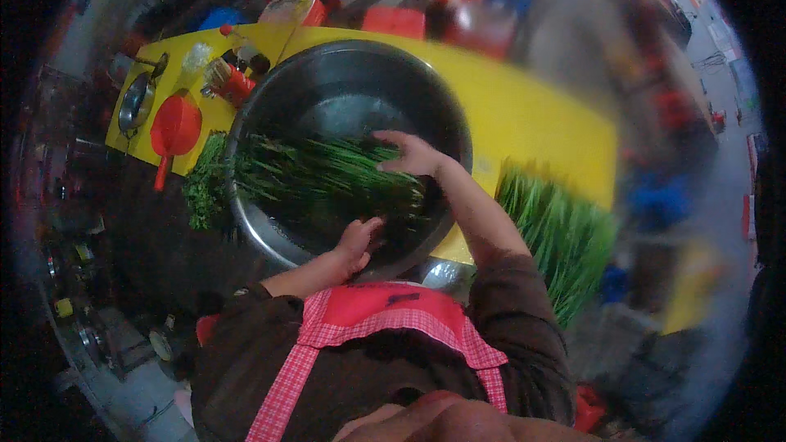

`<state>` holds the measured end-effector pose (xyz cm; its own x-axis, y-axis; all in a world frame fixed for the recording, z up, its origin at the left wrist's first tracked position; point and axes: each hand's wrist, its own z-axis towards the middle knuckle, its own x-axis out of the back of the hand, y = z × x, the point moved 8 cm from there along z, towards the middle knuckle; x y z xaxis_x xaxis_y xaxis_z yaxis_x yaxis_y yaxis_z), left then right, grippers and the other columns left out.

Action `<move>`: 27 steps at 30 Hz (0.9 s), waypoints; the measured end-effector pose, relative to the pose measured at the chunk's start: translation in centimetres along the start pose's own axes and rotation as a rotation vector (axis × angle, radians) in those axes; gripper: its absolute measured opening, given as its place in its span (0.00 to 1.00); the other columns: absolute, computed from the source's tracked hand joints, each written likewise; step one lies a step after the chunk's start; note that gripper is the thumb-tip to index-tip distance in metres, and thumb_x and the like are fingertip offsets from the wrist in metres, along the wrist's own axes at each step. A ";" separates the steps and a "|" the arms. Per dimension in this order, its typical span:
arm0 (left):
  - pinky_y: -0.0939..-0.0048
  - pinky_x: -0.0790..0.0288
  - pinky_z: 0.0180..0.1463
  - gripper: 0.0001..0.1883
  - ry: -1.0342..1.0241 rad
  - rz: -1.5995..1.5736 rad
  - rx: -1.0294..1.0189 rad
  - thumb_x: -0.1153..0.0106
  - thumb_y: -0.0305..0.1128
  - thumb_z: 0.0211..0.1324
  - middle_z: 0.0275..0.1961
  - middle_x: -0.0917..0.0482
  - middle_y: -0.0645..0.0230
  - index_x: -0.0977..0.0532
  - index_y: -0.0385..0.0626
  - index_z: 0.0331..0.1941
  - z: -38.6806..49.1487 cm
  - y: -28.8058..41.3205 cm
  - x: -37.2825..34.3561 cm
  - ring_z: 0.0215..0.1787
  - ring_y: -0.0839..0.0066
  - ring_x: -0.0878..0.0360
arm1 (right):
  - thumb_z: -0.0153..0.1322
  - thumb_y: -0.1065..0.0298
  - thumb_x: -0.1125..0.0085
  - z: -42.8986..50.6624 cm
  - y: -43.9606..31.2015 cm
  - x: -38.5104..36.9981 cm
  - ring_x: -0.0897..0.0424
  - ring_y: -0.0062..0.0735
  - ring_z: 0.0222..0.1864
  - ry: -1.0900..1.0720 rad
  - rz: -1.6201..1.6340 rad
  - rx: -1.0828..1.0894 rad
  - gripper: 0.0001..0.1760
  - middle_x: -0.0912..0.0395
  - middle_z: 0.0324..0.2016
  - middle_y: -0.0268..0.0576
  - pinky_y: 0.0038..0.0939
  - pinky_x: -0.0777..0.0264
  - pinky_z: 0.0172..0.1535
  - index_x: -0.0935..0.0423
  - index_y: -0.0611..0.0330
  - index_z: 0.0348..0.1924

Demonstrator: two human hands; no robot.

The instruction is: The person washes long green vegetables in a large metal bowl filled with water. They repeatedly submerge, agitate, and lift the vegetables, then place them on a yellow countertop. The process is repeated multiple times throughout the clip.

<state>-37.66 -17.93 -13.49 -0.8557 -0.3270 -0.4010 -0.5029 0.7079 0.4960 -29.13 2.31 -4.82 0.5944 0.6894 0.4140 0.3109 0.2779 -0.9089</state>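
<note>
A large round metal basin (353,110) stands on a yellow table. Long green leafy stalks (319,166) lie across the inside of it, their leafy tops hanging over the left rim. My right hand (412,156) is over the right part of the stalks, fingers spread; whether it touches them is unclear. Near the basin's lower wall, my left hand (359,242) is beside the stalks with its fingers apart and nothing seen in it. Another bunch of long green leaves (556,233) lies at the table's right side and hangs over its edge.
On the yellow table (522,104), left of the basin, are a red plastic dipper (176,126), a metal pan (137,101), a red holder with sticks (236,86) and a clear plastic bag (196,58). Beyond the table's far edge stands a red stool (394,21).
</note>
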 end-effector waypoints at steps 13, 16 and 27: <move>0.41 0.66 0.71 0.40 -0.203 2.046 -1.283 0.48 0.58 0.54 0.72 0.51 0.60 0.45 0.55 0.68 3.7 11.7 -7.6 0.75 0.60 0.61 | 0.64 0.69 0.37 -8.9 -4.1 -2.6 0.21 0.35 0.42 0.179 0.067 -0.144 0.26 0.23 0.41 0.46 0.31 0.28 0.46 0.32 0.62 0.54; 0.41 0.68 0.71 0.43 -0.161 2.163 -1.234 0.52 0.63 0.53 0.73 0.53 0.61 0.50 0.58 0.69 7.4 12.4 -7.5 0.75 0.60 0.60 | 0.61 0.64 0.35 -8.6 -4.7 -7.6 0.21 0.44 0.44 -0.176 -0.143 -0.134 0.30 0.24 0.41 0.52 0.36 0.27 0.46 0.32 0.60 0.55; 0.40 0.65 0.71 0.49 -0.253 1.968 -1.039 0.44 0.64 0.46 0.73 0.53 0.57 0.48 0.53 0.68 11.0 15.7 -7.8 0.75 0.60 0.60 | 0.65 0.46 0.45 -4.6 6.4 -14.4 0.22 0.53 0.43 -0.374 -0.423 -0.468 0.27 0.21 0.40 0.54 0.44 0.28 0.45 0.25 0.57 0.48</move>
<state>-37.52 2.67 -11.06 -0.2267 0.2792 0.9331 0.7548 -0.5551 0.3495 -32.29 -8.90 -16.36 0.0866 0.7919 0.6044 0.7916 0.3137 -0.5244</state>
